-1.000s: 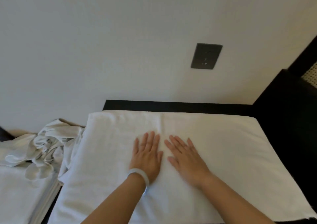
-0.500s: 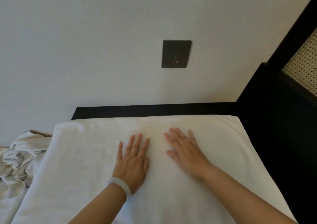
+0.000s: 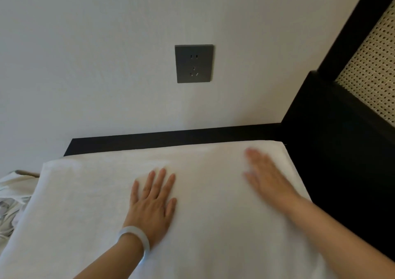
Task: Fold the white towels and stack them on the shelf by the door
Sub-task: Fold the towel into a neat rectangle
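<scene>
A large white towel (image 3: pixel 89 203) lies spread flat over a black surface (image 3: pixel 171 138) against the wall. My left hand (image 3: pixel 152 201), with a pale bangle on the wrist, presses flat on the towel's middle, fingers straight and slightly spread. My right hand (image 3: pixel 267 176) lies flat on the towel near its far right corner, blurred by motion, fingers straight. A crumpled heap of white cloth (image 3: pixel 12 195) sits at the left edge, partly cut off by the frame.
A grey wall socket (image 3: pixel 194 63) is on the white wall above the towel. A black frame with a woven cane panel (image 3: pixel 372 64) rises at the right, close to the towel's right edge.
My right hand has slid to the right across the towel, away from my left hand, which stays pressed in the middle. The view has shifted right, leaving less of the crumpled cloth in sight.
</scene>
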The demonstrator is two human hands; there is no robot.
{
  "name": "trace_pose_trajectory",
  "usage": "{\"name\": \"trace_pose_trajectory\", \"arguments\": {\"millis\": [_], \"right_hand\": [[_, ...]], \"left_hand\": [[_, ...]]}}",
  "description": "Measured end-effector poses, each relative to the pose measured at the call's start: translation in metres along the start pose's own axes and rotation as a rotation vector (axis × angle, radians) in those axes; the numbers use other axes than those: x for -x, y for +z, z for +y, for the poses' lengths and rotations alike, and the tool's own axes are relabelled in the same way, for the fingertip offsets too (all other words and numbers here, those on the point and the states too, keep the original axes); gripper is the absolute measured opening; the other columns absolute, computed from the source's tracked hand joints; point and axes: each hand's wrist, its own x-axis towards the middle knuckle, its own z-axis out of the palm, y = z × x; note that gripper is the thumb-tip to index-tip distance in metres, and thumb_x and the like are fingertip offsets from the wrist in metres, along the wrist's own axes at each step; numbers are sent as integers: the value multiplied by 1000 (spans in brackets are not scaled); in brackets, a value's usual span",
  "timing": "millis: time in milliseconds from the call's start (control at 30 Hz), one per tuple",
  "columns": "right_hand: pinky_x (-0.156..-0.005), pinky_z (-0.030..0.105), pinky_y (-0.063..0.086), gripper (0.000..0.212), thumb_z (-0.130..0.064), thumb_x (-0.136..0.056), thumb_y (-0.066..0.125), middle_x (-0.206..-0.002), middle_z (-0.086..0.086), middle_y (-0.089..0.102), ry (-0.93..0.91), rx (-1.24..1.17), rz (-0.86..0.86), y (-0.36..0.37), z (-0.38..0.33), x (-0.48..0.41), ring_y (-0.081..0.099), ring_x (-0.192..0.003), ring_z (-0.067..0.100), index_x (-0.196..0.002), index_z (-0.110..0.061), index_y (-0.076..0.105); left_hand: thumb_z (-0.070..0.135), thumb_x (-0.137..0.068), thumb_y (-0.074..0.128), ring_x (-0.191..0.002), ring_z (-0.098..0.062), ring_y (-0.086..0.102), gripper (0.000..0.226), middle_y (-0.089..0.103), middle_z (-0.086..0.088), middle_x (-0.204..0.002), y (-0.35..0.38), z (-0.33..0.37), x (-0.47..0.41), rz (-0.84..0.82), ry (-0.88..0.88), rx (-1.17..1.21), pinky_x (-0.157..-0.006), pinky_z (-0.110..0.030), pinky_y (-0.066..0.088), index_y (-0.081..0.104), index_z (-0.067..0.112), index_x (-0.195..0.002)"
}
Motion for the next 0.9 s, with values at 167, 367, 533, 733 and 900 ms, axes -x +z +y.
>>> {"name": "trace_pose_trajectory", "arguments": {"millis": [167, 367, 533, 733, 900], "right_hand": [[-123, 32, -9, 68, -56, -100, 8, -166, -3, -7, 317, 38, 4, -8, 53, 13, -10, -151, 9, -158, -22, -2], [-120, 27, -13, 73, -69, -92, -7, -158, -14, -18, 40, 19, -30, 2, 5, 89, -14, -149, 5, -153, -28, -9], [-125, 33, -1, 64, -60, -98, 5, -164, -16, -10, 336, -77, -7, 3, 34, 140, -13, -149, 1, -156, -36, -6], [-103, 39, 41, 56, -40, -101, 47, -139, 10, 44, 700, -82, 172, -10, 6, 142, 43, -126, 27, -147, -10, 36], [-72, 37, 50, 52, -41, -90, 67, -115, 10, 57, 973, -485, -43, -40, 13, 135, 60, -93, 27, -121, -6, 45]], "left_hand": [[57, -95, -9, -150, -17, -13, 63, -11, 11, -163, 0, -1, 0, 9, -1, 42, -119, -49, -4, -8, 38, -155], [56, -91, -10, -148, -16, -22, 64, -19, 11, -161, -7, 3, 2, -25, -4, 55, -121, -49, -6, -15, 37, -152], [56, -87, -16, -147, -15, -24, 67, -23, 11, -160, -11, 5, 1, -39, -1, 59, -120, -47, -10, -20, 38, -151], [56, -81, -20, -147, -13, -23, 72, -23, 11, -160, -14, 5, 1, -70, -6, 48, -120, -47, -10, -22, 38, -150], [64, -73, -19, -149, -13, -17, 87, -15, 10, -162, -16, -4, -1, -120, 21, 166, -119, -42, -11, -9, 37, -154]]}}
